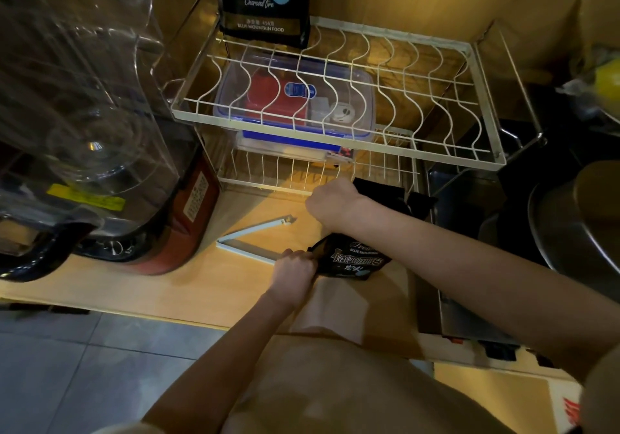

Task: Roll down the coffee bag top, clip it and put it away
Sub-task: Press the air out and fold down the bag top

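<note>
A black coffee bag [352, 259] with white print lies on the wooden counter [201, 286]. My left hand [295, 266] grips its near left end. My right hand [330, 198] is closed around the bag's far end, with black bag material [379, 188] showing past the wrist. A white bag clip [248, 239] lies spread in a V on the counter just left of the bag, touched by neither hand. A second black coffee bag [265, 0] stands upright on the top tier of the white wire rack [335, 98].
A clear lidded box [295, 101] with a red packet sits under the rack's top tier. A blender with a clear jug [84, 115] fills the left side. Metal pans [577, 215] and a steel tray [469, 299] are on the right. Tiled floor [84, 366] lies below the counter edge.
</note>
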Tool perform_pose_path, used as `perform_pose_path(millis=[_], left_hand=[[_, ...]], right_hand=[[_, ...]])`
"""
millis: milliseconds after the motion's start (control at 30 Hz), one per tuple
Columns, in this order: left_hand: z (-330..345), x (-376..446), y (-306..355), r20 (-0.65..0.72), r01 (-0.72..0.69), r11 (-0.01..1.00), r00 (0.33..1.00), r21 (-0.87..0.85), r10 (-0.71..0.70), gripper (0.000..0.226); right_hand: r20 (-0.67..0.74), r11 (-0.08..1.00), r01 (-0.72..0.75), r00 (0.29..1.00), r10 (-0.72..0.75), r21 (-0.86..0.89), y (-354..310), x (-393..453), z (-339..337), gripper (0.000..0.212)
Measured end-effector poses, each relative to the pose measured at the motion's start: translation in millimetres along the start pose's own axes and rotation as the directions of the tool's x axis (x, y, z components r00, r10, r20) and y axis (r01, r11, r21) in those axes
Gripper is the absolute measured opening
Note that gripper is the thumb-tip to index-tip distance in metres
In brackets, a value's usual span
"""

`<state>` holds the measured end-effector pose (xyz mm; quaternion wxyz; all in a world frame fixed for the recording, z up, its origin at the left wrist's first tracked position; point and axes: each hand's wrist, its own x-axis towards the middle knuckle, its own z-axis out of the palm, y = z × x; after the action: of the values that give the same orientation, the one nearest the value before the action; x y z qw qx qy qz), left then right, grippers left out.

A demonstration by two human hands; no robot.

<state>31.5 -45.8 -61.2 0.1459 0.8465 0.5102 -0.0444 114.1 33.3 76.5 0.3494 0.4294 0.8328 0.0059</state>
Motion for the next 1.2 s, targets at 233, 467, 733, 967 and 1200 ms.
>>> perform_pose_path(millis=[233,467,733,967,1200], left_hand=[[-3,0,2,-0.021,-0.009,0.999,1.000,-0.039,0.008,0.021],[-6,2,-3,0.059,0.058,0.978,0.997,-0.200,-0.047,0.020],[-20,4,-17,-0.004,0.136,0.910,0.989,-0.392,-0.150,0.031],[-27,7,0,-0.238,-0.094,0.729,0.966,-0.678,-0.097,0.062],[-20,12,4,-0.220,-0.060,0.646,0.961,-0.761,-0.170,0.056]], right_hand=[[-0.055,1.000,0.018,0.998,-0.017,0.007,19,-11,1,0.022],[-0.226,0.997,-0.009,0.974,0.025,0.073,33,-26,2,0.013],[-0.262,0.999,0.018,0.965,-0.005,0.049,34,-31,-1,0.010],[-0.253,0.994,0.006,0.967,0.021,0.106,32,-28,-3,0.011],[-0.158,0.976,-0.066,0.982,0.101,0.209,35,-32,-1,0.015]])
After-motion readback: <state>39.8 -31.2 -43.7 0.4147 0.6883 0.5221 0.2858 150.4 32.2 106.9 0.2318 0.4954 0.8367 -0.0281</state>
